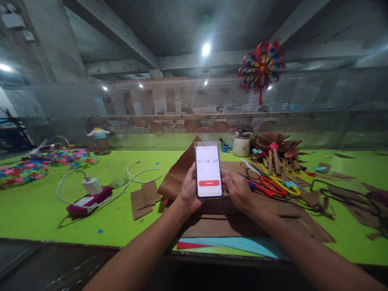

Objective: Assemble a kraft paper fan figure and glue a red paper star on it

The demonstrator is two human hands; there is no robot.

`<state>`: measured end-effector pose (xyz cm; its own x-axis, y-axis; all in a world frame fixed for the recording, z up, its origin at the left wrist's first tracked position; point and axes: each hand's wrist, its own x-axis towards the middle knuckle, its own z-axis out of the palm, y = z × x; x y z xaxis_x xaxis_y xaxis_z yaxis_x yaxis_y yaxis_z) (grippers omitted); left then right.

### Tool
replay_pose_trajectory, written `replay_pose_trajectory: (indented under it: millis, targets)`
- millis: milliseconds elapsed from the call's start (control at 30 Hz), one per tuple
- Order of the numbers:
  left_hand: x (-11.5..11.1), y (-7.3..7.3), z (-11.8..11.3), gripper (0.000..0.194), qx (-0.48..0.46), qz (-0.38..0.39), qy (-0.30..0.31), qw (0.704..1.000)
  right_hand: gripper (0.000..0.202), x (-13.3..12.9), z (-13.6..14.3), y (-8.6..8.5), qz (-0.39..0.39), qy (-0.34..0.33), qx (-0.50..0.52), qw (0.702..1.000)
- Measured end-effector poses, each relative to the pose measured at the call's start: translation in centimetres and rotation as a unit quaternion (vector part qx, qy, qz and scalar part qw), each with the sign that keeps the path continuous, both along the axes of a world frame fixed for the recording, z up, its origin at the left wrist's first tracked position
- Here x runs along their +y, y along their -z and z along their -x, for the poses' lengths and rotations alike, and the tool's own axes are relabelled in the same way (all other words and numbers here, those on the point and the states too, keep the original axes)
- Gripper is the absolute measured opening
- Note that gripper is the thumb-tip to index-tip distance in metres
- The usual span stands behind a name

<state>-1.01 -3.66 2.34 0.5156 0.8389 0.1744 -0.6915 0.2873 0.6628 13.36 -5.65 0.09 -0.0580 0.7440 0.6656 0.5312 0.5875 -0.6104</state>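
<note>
A smartphone [208,170] stands upright in front of me, held by both hands. Its white screen shows a timer reading 01:38:28 above a red button. My left hand [188,189] wraps the phone's left edge. My right hand [238,188] grips the right edge, thumb near the screen. Beneath the hands lie sheets of brown paper [218,226] on the green table [45,210].
Red and yellow scissors [273,185] lie right of the phone, near brown paper fans [274,147] and scraps. A white charger on a purple power bank [89,198] with cable sits left. Colourful paper stars [36,163] lie far left. A paper pinwheel [261,66] hangs above; a jar [241,143] stands behind.
</note>
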Motion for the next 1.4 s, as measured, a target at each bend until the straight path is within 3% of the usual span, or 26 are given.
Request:
replay_pose_trajectory:
  millis: [533,1400]
  targets:
    - [-0.13,-0.04,-0.07,0.038,0.009,0.009,-0.036,0.999,0.035,-0.08,0.15,-0.03,0.006,0.003,0.014,1.000]
    - [-0.14,0.01,-0.03,0.040,0.006,-0.009,-0.024,1.000,0.034,-0.08,0.14,-0.01,0.005,0.000,0.006,1.000]
